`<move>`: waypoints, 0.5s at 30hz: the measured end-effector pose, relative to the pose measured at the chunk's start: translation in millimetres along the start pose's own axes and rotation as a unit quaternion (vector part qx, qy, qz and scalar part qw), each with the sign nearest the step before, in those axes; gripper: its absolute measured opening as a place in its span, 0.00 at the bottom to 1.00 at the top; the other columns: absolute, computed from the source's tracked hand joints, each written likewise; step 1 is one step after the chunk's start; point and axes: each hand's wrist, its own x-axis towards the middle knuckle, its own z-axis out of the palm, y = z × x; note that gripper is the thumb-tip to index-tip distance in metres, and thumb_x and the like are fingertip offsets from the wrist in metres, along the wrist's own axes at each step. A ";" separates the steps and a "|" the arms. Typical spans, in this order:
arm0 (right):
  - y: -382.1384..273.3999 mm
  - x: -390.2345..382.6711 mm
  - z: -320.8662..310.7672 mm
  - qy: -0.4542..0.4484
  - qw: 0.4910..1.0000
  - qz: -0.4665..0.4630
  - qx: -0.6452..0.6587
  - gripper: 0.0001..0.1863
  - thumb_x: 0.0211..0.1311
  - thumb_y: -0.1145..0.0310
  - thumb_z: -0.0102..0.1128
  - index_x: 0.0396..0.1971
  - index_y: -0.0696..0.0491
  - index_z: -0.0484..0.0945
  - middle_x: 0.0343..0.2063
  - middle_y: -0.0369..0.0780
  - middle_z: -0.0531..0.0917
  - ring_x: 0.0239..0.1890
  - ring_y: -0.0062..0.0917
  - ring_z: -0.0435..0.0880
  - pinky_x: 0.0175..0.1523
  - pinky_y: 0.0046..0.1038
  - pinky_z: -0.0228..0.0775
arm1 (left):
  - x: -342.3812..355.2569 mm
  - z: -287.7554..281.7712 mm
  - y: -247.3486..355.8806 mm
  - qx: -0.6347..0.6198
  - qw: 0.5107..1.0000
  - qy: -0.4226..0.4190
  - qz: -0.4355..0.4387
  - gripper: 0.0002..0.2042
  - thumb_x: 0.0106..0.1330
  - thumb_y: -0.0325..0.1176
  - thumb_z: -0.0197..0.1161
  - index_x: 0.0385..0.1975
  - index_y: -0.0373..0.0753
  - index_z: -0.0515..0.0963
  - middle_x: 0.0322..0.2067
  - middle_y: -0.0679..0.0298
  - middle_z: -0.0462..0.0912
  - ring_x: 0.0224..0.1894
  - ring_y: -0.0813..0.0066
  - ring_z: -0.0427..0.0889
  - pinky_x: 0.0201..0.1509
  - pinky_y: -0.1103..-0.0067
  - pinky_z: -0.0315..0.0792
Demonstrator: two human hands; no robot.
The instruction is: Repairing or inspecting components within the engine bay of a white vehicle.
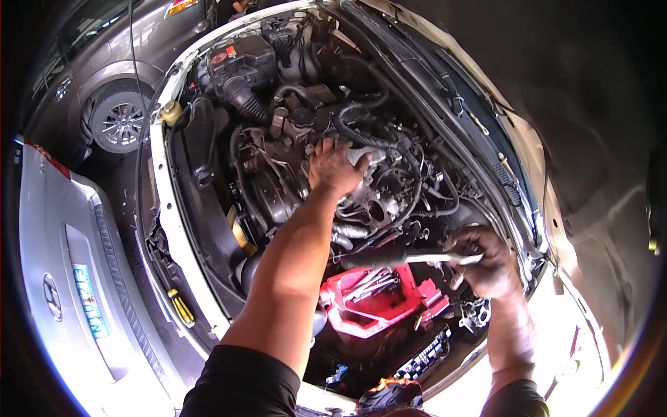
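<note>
My left hand (334, 167) lies palm down on the engine (278, 198), its fingers spread, touching the metal parts beside a corrugated black hose (358, 132). On the right, my right hand (486, 263) is closed round a long bar (432, 258) with a pale, bright shaft and a thick dark end. The bar lies nearly level above the engine bay, its dark end pointing left toward my left forearm. Its exact kind does not show. Just below it is a red plastic tray (361, 329) with several metal wrenches (375, 281) inside.
Yellow-handled pliers (181, 307) lie on the front edge of the engine bay. A silver car (83, 278) stands close at left, with a dark car (76, 90) behind it. A ribbed air intake hose (243, 96) is at the far side; a dark checkered strip (424, 354) lies nearer.
</note>
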 end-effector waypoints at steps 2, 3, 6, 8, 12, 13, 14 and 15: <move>4.8 -24.6 14.2 -0.053 0.993 0.002 -0.103 0.16 0.54 0.84 0.65 0.44 0.57 0.79 0.33 0.37 0.84 0.37 0.20 0.84 0.42 0.23 0.75 | -14.8 2.7 -12.1 -0.168 0.983 0.078 0.018 0.22 0.63 0.53 0.63 0.50 0.44 0.79 0.54 0.55 0.75 0.58 0.57 0.74 0.63 0.66 0.68; 16.1 -33.0 20.9 -0.087 0.987 -0.085 -0.103 0.17 0.54 0.82 0.67 0.45 0.58 0.79 0.34 0.38 0.84 0.36 0.21 0.84 0.42 0.24 0.76 | -33.9 2.4 -6.2 -0.280 0.957 0.079 -0.003 0.20 0.64 0.49 0.64 0.50 0.44 0.78 0.52 0.55 0.77 0.55 0.57 0.77 0.61 0.66 0.69; 38.1 -69.9 40.9 -0.118 0.991 0.047 -0.052 0.14 0.56 0.79 0.66 0.43 0.58 0.79 0.33 0.40 0.84 0.36 0.21 0.85 0.43 0.24 0.76 | -157.8 -13.7 51.6 -0.484 0.813 -0.303 0.114 0.11 0.73 0.40 0.53 0.44 0.39 0.75 0.43 0.55 0.79 0.50 0.67 0.79 0.56 0.74 0.71; 26.0 -71.7 52.5 -0.190 0.974 0.097 -0.080 0.12 0.58 0.78 0.64 0.43 0.59 0.77 0.32 0.40 0.84 0.35 0.21 0.85 0.42 0.24 0.77 | -233.8 -62.3 74.7 -0.535 0.748 -0.375 0.117 0.17 0.78 0.44 0.45 0.33 0.38 0.74 0.24 0.64 0.74 0.29 0.72 0.74 0.37 0.70 0.69; 42.2 -98.3 83.2 -0.104 0.989 0.039 0.101 0.13 0.59 0.75 0.68 0.42 0.59 0.76 0.33 0.39 0.85 0.33 0.23 0.85 0.39 0.26 0.78 | -271.8 -81.8 39.8 -0.635 0.607 -0.477 -0.018 0.17 0.78 0.45 0.46 0.40 0.38 0.76 0.28 0.69 0.75 0.31 0.81 0.75 0.40 0.80 0.73; 41.0 -95.5 84.4 -0.150 0.985 0.048 0.065 0.11 0.60 0.74 0.68 0.40 0.58 0.77 0.32 0.39 0.85 0.32 0.23 0.85 0.38 0.27 0.78 | -283.5 -81.2 31.4 -0.644 0.592 -0.482 -0.052 0.17 0.76 0.45 0.51 0.47 0.37 0.78 0.35 0.68 0.81 0.34 0.81 0.78 0.41 0.81 0.75; 41.3 -91.2 85.4 -0.193 0.979 0.056 0.029 0.10 0.60 0.72 0.68 0.38 0.58 0.77 0.31 0.39 0.85 0.32 0.24 0.86 0.38 0.27 0.78 | -294.9 -76.8 25.0 -0.647 0.570 -0.491 -0.124 0.15 0.75 0.43 0.55 0.46 0.37 0.79 0.35 0.68 0.81 0.34 0.81 0.78 0.41 0.79 0.76; 50.6 -89.3 84.5 -0.195 0.979 0.055 0.028 0.10 0.60 0.72 0.68 0.38 0.58 0.77 0.31 0.39 0.85 0.32 0.24 0.86 0.38 0.27 0.78 | -306.7 -76.6 23.9 -0.646 0.551 -0.482 -0.214 0.15 0.74 0.41 0.57 0.48 0.37 0.79 0.37 0.66 0.82 0.35 0.80 0.79 0.40 0.79 0.77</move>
